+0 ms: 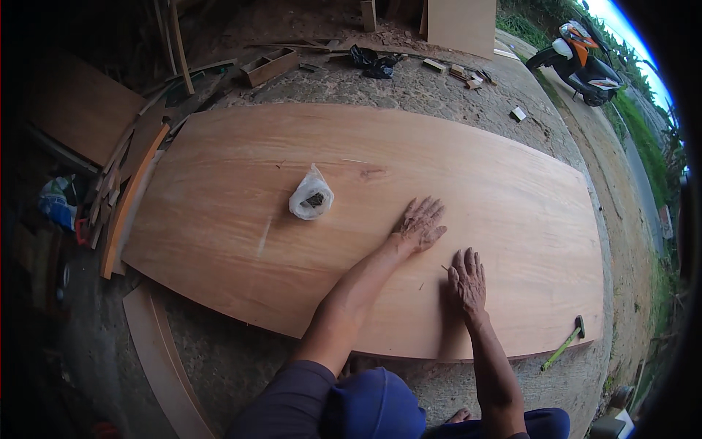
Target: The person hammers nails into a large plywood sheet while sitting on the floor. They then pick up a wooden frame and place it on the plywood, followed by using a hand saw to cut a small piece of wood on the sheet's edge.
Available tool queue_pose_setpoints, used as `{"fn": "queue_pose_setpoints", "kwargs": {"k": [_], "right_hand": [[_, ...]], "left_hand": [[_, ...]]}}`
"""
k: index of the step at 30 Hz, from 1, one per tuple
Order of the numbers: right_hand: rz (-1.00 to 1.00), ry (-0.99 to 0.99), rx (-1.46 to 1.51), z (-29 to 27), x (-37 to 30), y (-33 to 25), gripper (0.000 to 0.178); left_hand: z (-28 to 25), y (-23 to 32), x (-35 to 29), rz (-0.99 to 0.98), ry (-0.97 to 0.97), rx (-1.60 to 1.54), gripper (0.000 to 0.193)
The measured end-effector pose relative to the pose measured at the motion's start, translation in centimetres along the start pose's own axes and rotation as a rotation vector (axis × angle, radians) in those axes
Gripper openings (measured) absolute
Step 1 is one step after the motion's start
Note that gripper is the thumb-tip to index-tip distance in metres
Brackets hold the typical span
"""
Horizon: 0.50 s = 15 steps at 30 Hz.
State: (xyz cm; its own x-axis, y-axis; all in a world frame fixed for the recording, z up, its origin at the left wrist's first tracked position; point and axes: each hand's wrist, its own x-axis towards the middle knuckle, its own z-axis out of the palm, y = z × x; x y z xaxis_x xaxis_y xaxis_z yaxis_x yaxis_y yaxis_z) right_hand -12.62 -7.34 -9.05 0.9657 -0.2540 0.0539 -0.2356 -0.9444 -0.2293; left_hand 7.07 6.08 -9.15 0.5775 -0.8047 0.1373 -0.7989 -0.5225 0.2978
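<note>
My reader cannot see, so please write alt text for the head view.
A person's left hand and right hand are spread open over a large wooden panel. On it, a white plastic bag sits farther left; a green-handled hammer lies near the right end.

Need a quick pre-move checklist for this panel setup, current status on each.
1. No tool in either hand: ok; none shows in the left hand or right hand, fingers extended.
2. Both palms touching the wooden panel: cannot tell; undersides are hidden.
3. Hammer fully on the panel: not ok; its green handle juts past the near edge.
4. Plastic bag clear of both hands: ok; it sits apart, left of the left hand.
5. Panel top free of loose bits: not ok; a thin dark piece lies left of the right hand.
6. Support under the panel's middle: cannot tell; hidden.
</note>
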Motion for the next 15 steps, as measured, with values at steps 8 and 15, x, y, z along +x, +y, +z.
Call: {"fn": "queue_pose_setpoints", "kwargs": {"k": [8, 15], "right_hand": [[-0.271, -0.011, 0.217, -0.7, -1.7, -0.4, 0.052], [-0.187, 0.065, 0.207, -1.3, -1.5, 0.2, 0.052]], "left_hand": [[-1.0, 1.7, -11.4, 0.118, 0.352, -0.418, 0.037], [-10.4, -12.2, -17.1, -0.525, 0.797, 0.056, 0.086]]}}
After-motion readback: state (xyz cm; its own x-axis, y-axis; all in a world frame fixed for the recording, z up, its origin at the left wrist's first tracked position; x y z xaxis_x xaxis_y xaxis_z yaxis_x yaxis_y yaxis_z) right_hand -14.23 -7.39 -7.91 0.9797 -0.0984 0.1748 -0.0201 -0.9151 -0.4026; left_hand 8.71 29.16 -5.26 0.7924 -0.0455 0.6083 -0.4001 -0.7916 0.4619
